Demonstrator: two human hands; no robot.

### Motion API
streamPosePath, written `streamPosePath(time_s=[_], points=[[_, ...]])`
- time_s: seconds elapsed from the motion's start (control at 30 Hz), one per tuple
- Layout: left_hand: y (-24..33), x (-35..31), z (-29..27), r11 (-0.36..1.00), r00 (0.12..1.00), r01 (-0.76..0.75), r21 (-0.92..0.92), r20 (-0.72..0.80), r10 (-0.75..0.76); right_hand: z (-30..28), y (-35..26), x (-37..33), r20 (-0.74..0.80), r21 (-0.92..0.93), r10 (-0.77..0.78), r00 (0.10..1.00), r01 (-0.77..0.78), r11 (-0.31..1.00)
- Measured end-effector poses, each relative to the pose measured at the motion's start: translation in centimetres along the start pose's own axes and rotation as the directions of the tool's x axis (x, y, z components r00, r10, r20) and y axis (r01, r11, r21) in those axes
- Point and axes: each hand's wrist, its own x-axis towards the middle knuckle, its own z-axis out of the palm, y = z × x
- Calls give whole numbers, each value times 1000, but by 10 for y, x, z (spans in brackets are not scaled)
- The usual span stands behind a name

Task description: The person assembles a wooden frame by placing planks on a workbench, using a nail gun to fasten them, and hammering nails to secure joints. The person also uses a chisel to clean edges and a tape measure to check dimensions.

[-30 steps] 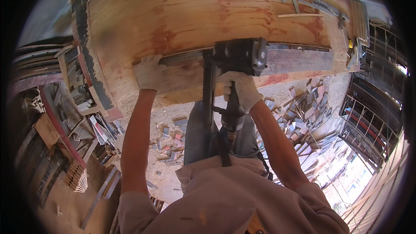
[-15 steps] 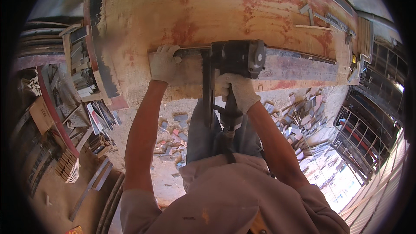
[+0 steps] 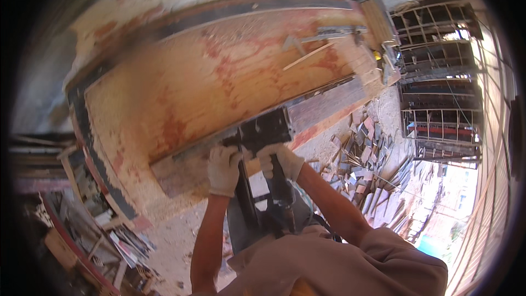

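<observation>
My right hand, in a pale work glove, is wrapped around the handle of a black nail gun. The gun's head rests at a long, worn wooden plank lying along the near edge of a stained wooden worktable. The gun's long magazine points back toward my body. My left hand, gloved too, is over the plank just left of the gun, close against its magazine. Its fingers are curled, and what they hold, if anything, is hidden.
Thin wood strips lie toward the table's far right corner. Broken wood offcuts cover the floor at right, beside metal racking. At lower left are more scrap pieces and stacked boards. A wall rises behind the table.
My view has turned, so the table now slants up to the right. My left hand has moved from the plank's left part to beside the nail gun. My right hand keeps its grip.
</observation>
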Motion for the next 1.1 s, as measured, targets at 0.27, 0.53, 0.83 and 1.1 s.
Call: streamPosePath(time_s=[0.27, 0.53, 0.83, 1.1], points=[[79, -50, 25, 964, 916, -236, 120, 360, 179, -94, -42, -14, -70, 178, -7, 997, 19, 984], [201, -69, 49, 994, 883, 11, 110, 466, -61, -198, -95, 3, -16, 202, 54, 998, -50, 978], [239, -104, 115, 951, 891, 140, 277, 383, -243, -186, -257, 6, 203, -973, -849, 488, 7, -229], [257, -105, 148, 909, 873, 324, 261, 288, -394, -182, -405, 145, 263, -798, -851, 454, -393, -456]])
